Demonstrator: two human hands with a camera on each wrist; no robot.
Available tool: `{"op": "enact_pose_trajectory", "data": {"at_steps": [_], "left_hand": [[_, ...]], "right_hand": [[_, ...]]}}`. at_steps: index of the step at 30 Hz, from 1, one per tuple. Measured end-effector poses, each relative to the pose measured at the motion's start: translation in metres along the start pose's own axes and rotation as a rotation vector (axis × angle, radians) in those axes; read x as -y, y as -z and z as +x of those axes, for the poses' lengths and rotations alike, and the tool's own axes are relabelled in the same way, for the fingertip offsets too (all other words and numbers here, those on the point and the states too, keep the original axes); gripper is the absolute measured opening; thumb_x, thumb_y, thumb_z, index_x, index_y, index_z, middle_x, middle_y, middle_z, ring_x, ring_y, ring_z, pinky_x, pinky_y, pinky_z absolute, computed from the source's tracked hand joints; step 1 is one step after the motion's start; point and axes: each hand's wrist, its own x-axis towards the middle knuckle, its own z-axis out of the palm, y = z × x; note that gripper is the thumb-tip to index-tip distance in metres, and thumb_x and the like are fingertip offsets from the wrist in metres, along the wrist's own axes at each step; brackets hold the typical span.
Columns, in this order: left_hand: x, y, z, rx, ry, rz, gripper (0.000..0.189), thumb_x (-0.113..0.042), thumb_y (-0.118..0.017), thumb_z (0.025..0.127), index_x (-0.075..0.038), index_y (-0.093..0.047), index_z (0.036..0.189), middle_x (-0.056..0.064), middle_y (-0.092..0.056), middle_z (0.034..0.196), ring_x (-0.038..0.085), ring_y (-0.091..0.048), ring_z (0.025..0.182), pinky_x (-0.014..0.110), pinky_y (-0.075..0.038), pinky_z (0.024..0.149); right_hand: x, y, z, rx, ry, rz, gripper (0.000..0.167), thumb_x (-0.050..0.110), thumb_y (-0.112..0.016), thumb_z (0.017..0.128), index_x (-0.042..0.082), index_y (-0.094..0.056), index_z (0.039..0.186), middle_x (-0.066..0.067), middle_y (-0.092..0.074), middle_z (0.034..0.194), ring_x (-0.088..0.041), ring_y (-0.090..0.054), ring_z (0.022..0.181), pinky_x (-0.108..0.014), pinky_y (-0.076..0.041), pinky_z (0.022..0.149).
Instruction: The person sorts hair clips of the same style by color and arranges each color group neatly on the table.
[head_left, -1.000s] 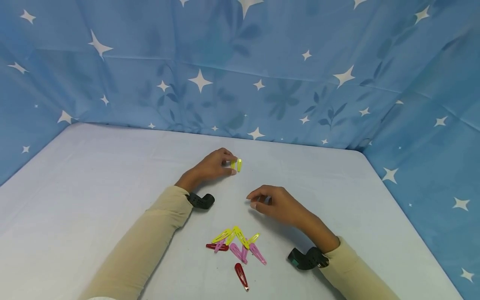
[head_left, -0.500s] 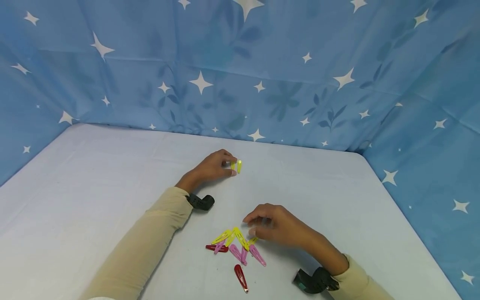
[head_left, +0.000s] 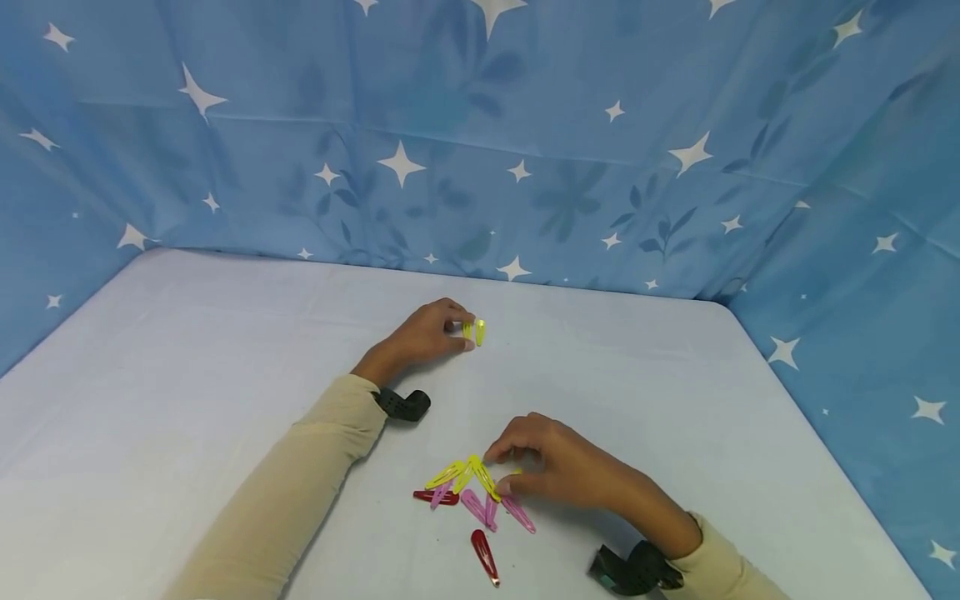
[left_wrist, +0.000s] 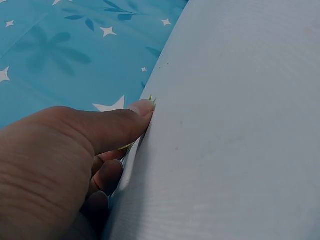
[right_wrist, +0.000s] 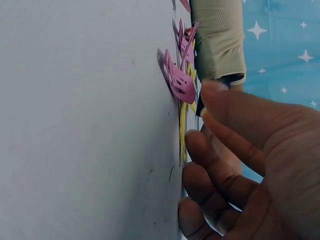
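Note:
My left hand (head_left: 429, 333) is at the far middle of the table, its thumb and index finger at the two ends of a yellow snap hair clip (head_left: 467, 331). Another yellow hair clip (head_left: 481, 332) lies just right of it. In the left wrist view the thumb hides most of the held clip. My right hand (head_left: 558, 462) reaches over the near pile, thumb and index finger apart beside a yellow hair clip (head_left: 486, 479). Pink hair clips (head_left: 474, 507) lie under and around the yellow ones. One more yellow clip is mostly covered by the right hand.
A red hair clip (head_left: 485, 557) lies apart, nearest to me; another red clip (head_left: 448, 497) is at the pile's left. The white-covered table (head_left: 247, 350) ends at a blue star-patterned curtain (head_left: 570, 150). Each wrist wears a black camera (head_left: 405, 406).
My right hand has come down and nearer to me, from behind the pile to the right side of it. My left hand stays at the far yellow clips.

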Motion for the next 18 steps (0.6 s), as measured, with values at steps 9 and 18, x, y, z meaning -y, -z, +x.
{"op": "enact_pose_trajectory", "data": {"at_steps": [9, 18], "left_hand": [[-0.0002, 0.0025, -0.0023, 0.007, 0.000, -0.002, 0.050, -0.023, -0.071, 0.092, -0.007, -0.059, 0.138, 0.012, -0.053, 0.137, 0.029, -0.057, 0.119, 0.043, -0.047, 0.100], [-0.0001, 0.0020, -0.0015, 0.011, -0.007, -0.001, 0.050, -0.023, -0.071, 0.092, -0.008, -0.059, 0.138, 0.012, -0.053, 0.136, 0.029, -0.057, 0.116, 0.043, -0.047, 0.098]], "right_hand": [[0.0013, -0.0031, 0.0005, 0.016, 0.004, -0.043, 0.024, 0.027, -0.080, 0.083, 0.029, -0.074, 0.106, 0.016, -0.061, 0.099, -0.003, -0.053, 0.093, -0.023, -0.050, 0.082], [-0.0010, -0.0056, -0.0007, -0.024, 0.031, -0.066, 0.015, 0.019, -0.078, 0.085, 0.025, -0.070, 0.095, 0.016, -0.061, 0.092, -0.003, -0.054, 0.085, -0.021, -0.050, 0.078]]}}
